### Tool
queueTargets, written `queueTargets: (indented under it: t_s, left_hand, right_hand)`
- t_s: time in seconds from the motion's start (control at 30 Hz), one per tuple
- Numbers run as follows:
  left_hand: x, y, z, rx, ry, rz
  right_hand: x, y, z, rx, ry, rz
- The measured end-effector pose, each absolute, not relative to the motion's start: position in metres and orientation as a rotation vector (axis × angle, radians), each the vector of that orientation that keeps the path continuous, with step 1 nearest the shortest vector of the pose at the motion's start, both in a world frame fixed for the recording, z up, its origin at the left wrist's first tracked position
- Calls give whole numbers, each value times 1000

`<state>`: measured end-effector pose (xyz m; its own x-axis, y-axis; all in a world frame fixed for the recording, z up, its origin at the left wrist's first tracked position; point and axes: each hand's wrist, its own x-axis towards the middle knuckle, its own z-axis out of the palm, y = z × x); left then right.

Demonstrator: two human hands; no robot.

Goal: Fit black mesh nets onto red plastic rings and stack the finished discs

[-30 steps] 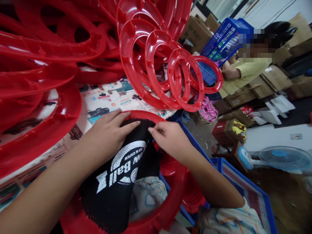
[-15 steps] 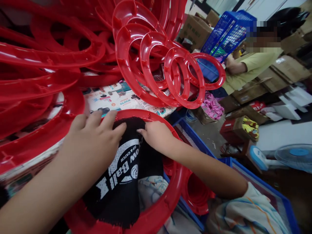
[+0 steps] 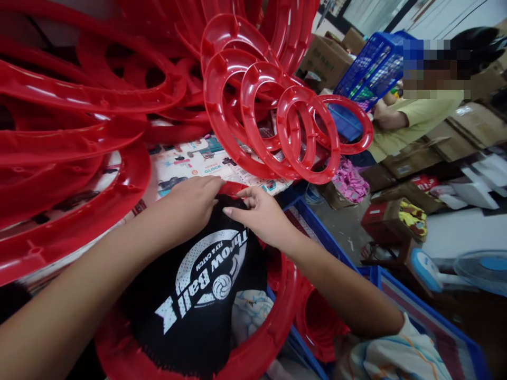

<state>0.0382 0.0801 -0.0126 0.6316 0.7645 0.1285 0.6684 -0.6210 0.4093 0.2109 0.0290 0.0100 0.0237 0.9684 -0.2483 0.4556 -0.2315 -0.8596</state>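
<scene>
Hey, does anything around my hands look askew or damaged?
Yes, the black Throw Ball cloth looks askew: it covers only part of the opening of the red plastic ring, leaving a gap at the right where patterned clothing shows. Its lower edge also looks ragged, though I can't tell whether that's damage.

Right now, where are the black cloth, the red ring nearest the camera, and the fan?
Black cloth (image 3: 204, 289): head view, its printed middle.
Red ring (image 3: 283, 311): head view, its bare right side.
Fan (image 3: 488, 262): head view, its blue hub.
</scene>
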Motion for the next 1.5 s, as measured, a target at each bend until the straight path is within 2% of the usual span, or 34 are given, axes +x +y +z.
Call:
queueTargets:
  t_s: [0.2, 0.47, 0.67, 0.87, 1.23, 1.5]
  left_hand:
    - [21, 87, -13, 2542, 1209, 447]
    - [18, 85, -18, 2367, 1129, 582]
    - [17, 84, -16, 2338, 1010, 671]
    - [18, 80, -25, 2354, 1077, 778]
    - [19, 79, -26, 2405, 1109, 780]
    - [16, 85, -33, 2498, 1081, 672]
  right_hand:
    - [200, 35, 23, -1840, -1694, 931]
    - [200, 50, 32, -1768, -1695, 1049]
    - [198, 59, 40, -1911, -1882, 679]
    - [202, 64, 29, -1919, -1961, 566]
    - [202, 63, 19, -1929, -1917, 484]
    - [200, 62, 32, -2004, -2091, 412]
